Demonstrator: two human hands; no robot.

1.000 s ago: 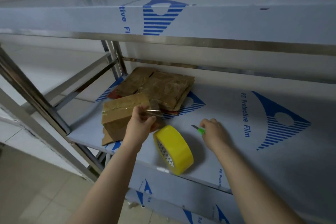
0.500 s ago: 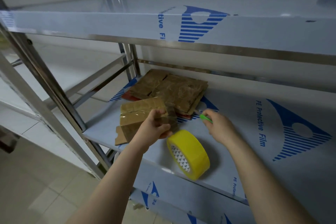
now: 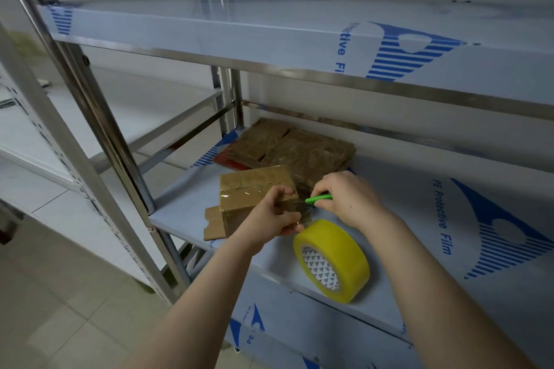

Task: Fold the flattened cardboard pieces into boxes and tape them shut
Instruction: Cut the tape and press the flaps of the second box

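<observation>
Folded box (image 3: 251, 186) at frame centre on shelf (image 3: 419, 228), clear tape (image 3: 239, 193) across its top seam. Left hand (image 3: 275, 214) at box's right end, fingers curled, pinching tape's free end. Right hand (image 3: 347, 198) curled round green-handled cutter (image 3: 320, 197), tip pointing at left hand. Yellow tape roll (image 3: 335, 260) standing on edge, just below hands. Flattened cardboard stack (image 3: 299, 150) behind box.

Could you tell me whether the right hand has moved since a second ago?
Yes. The right hand, gripping the green cutter, moved left from beside the tape roll to the box.
</observation>
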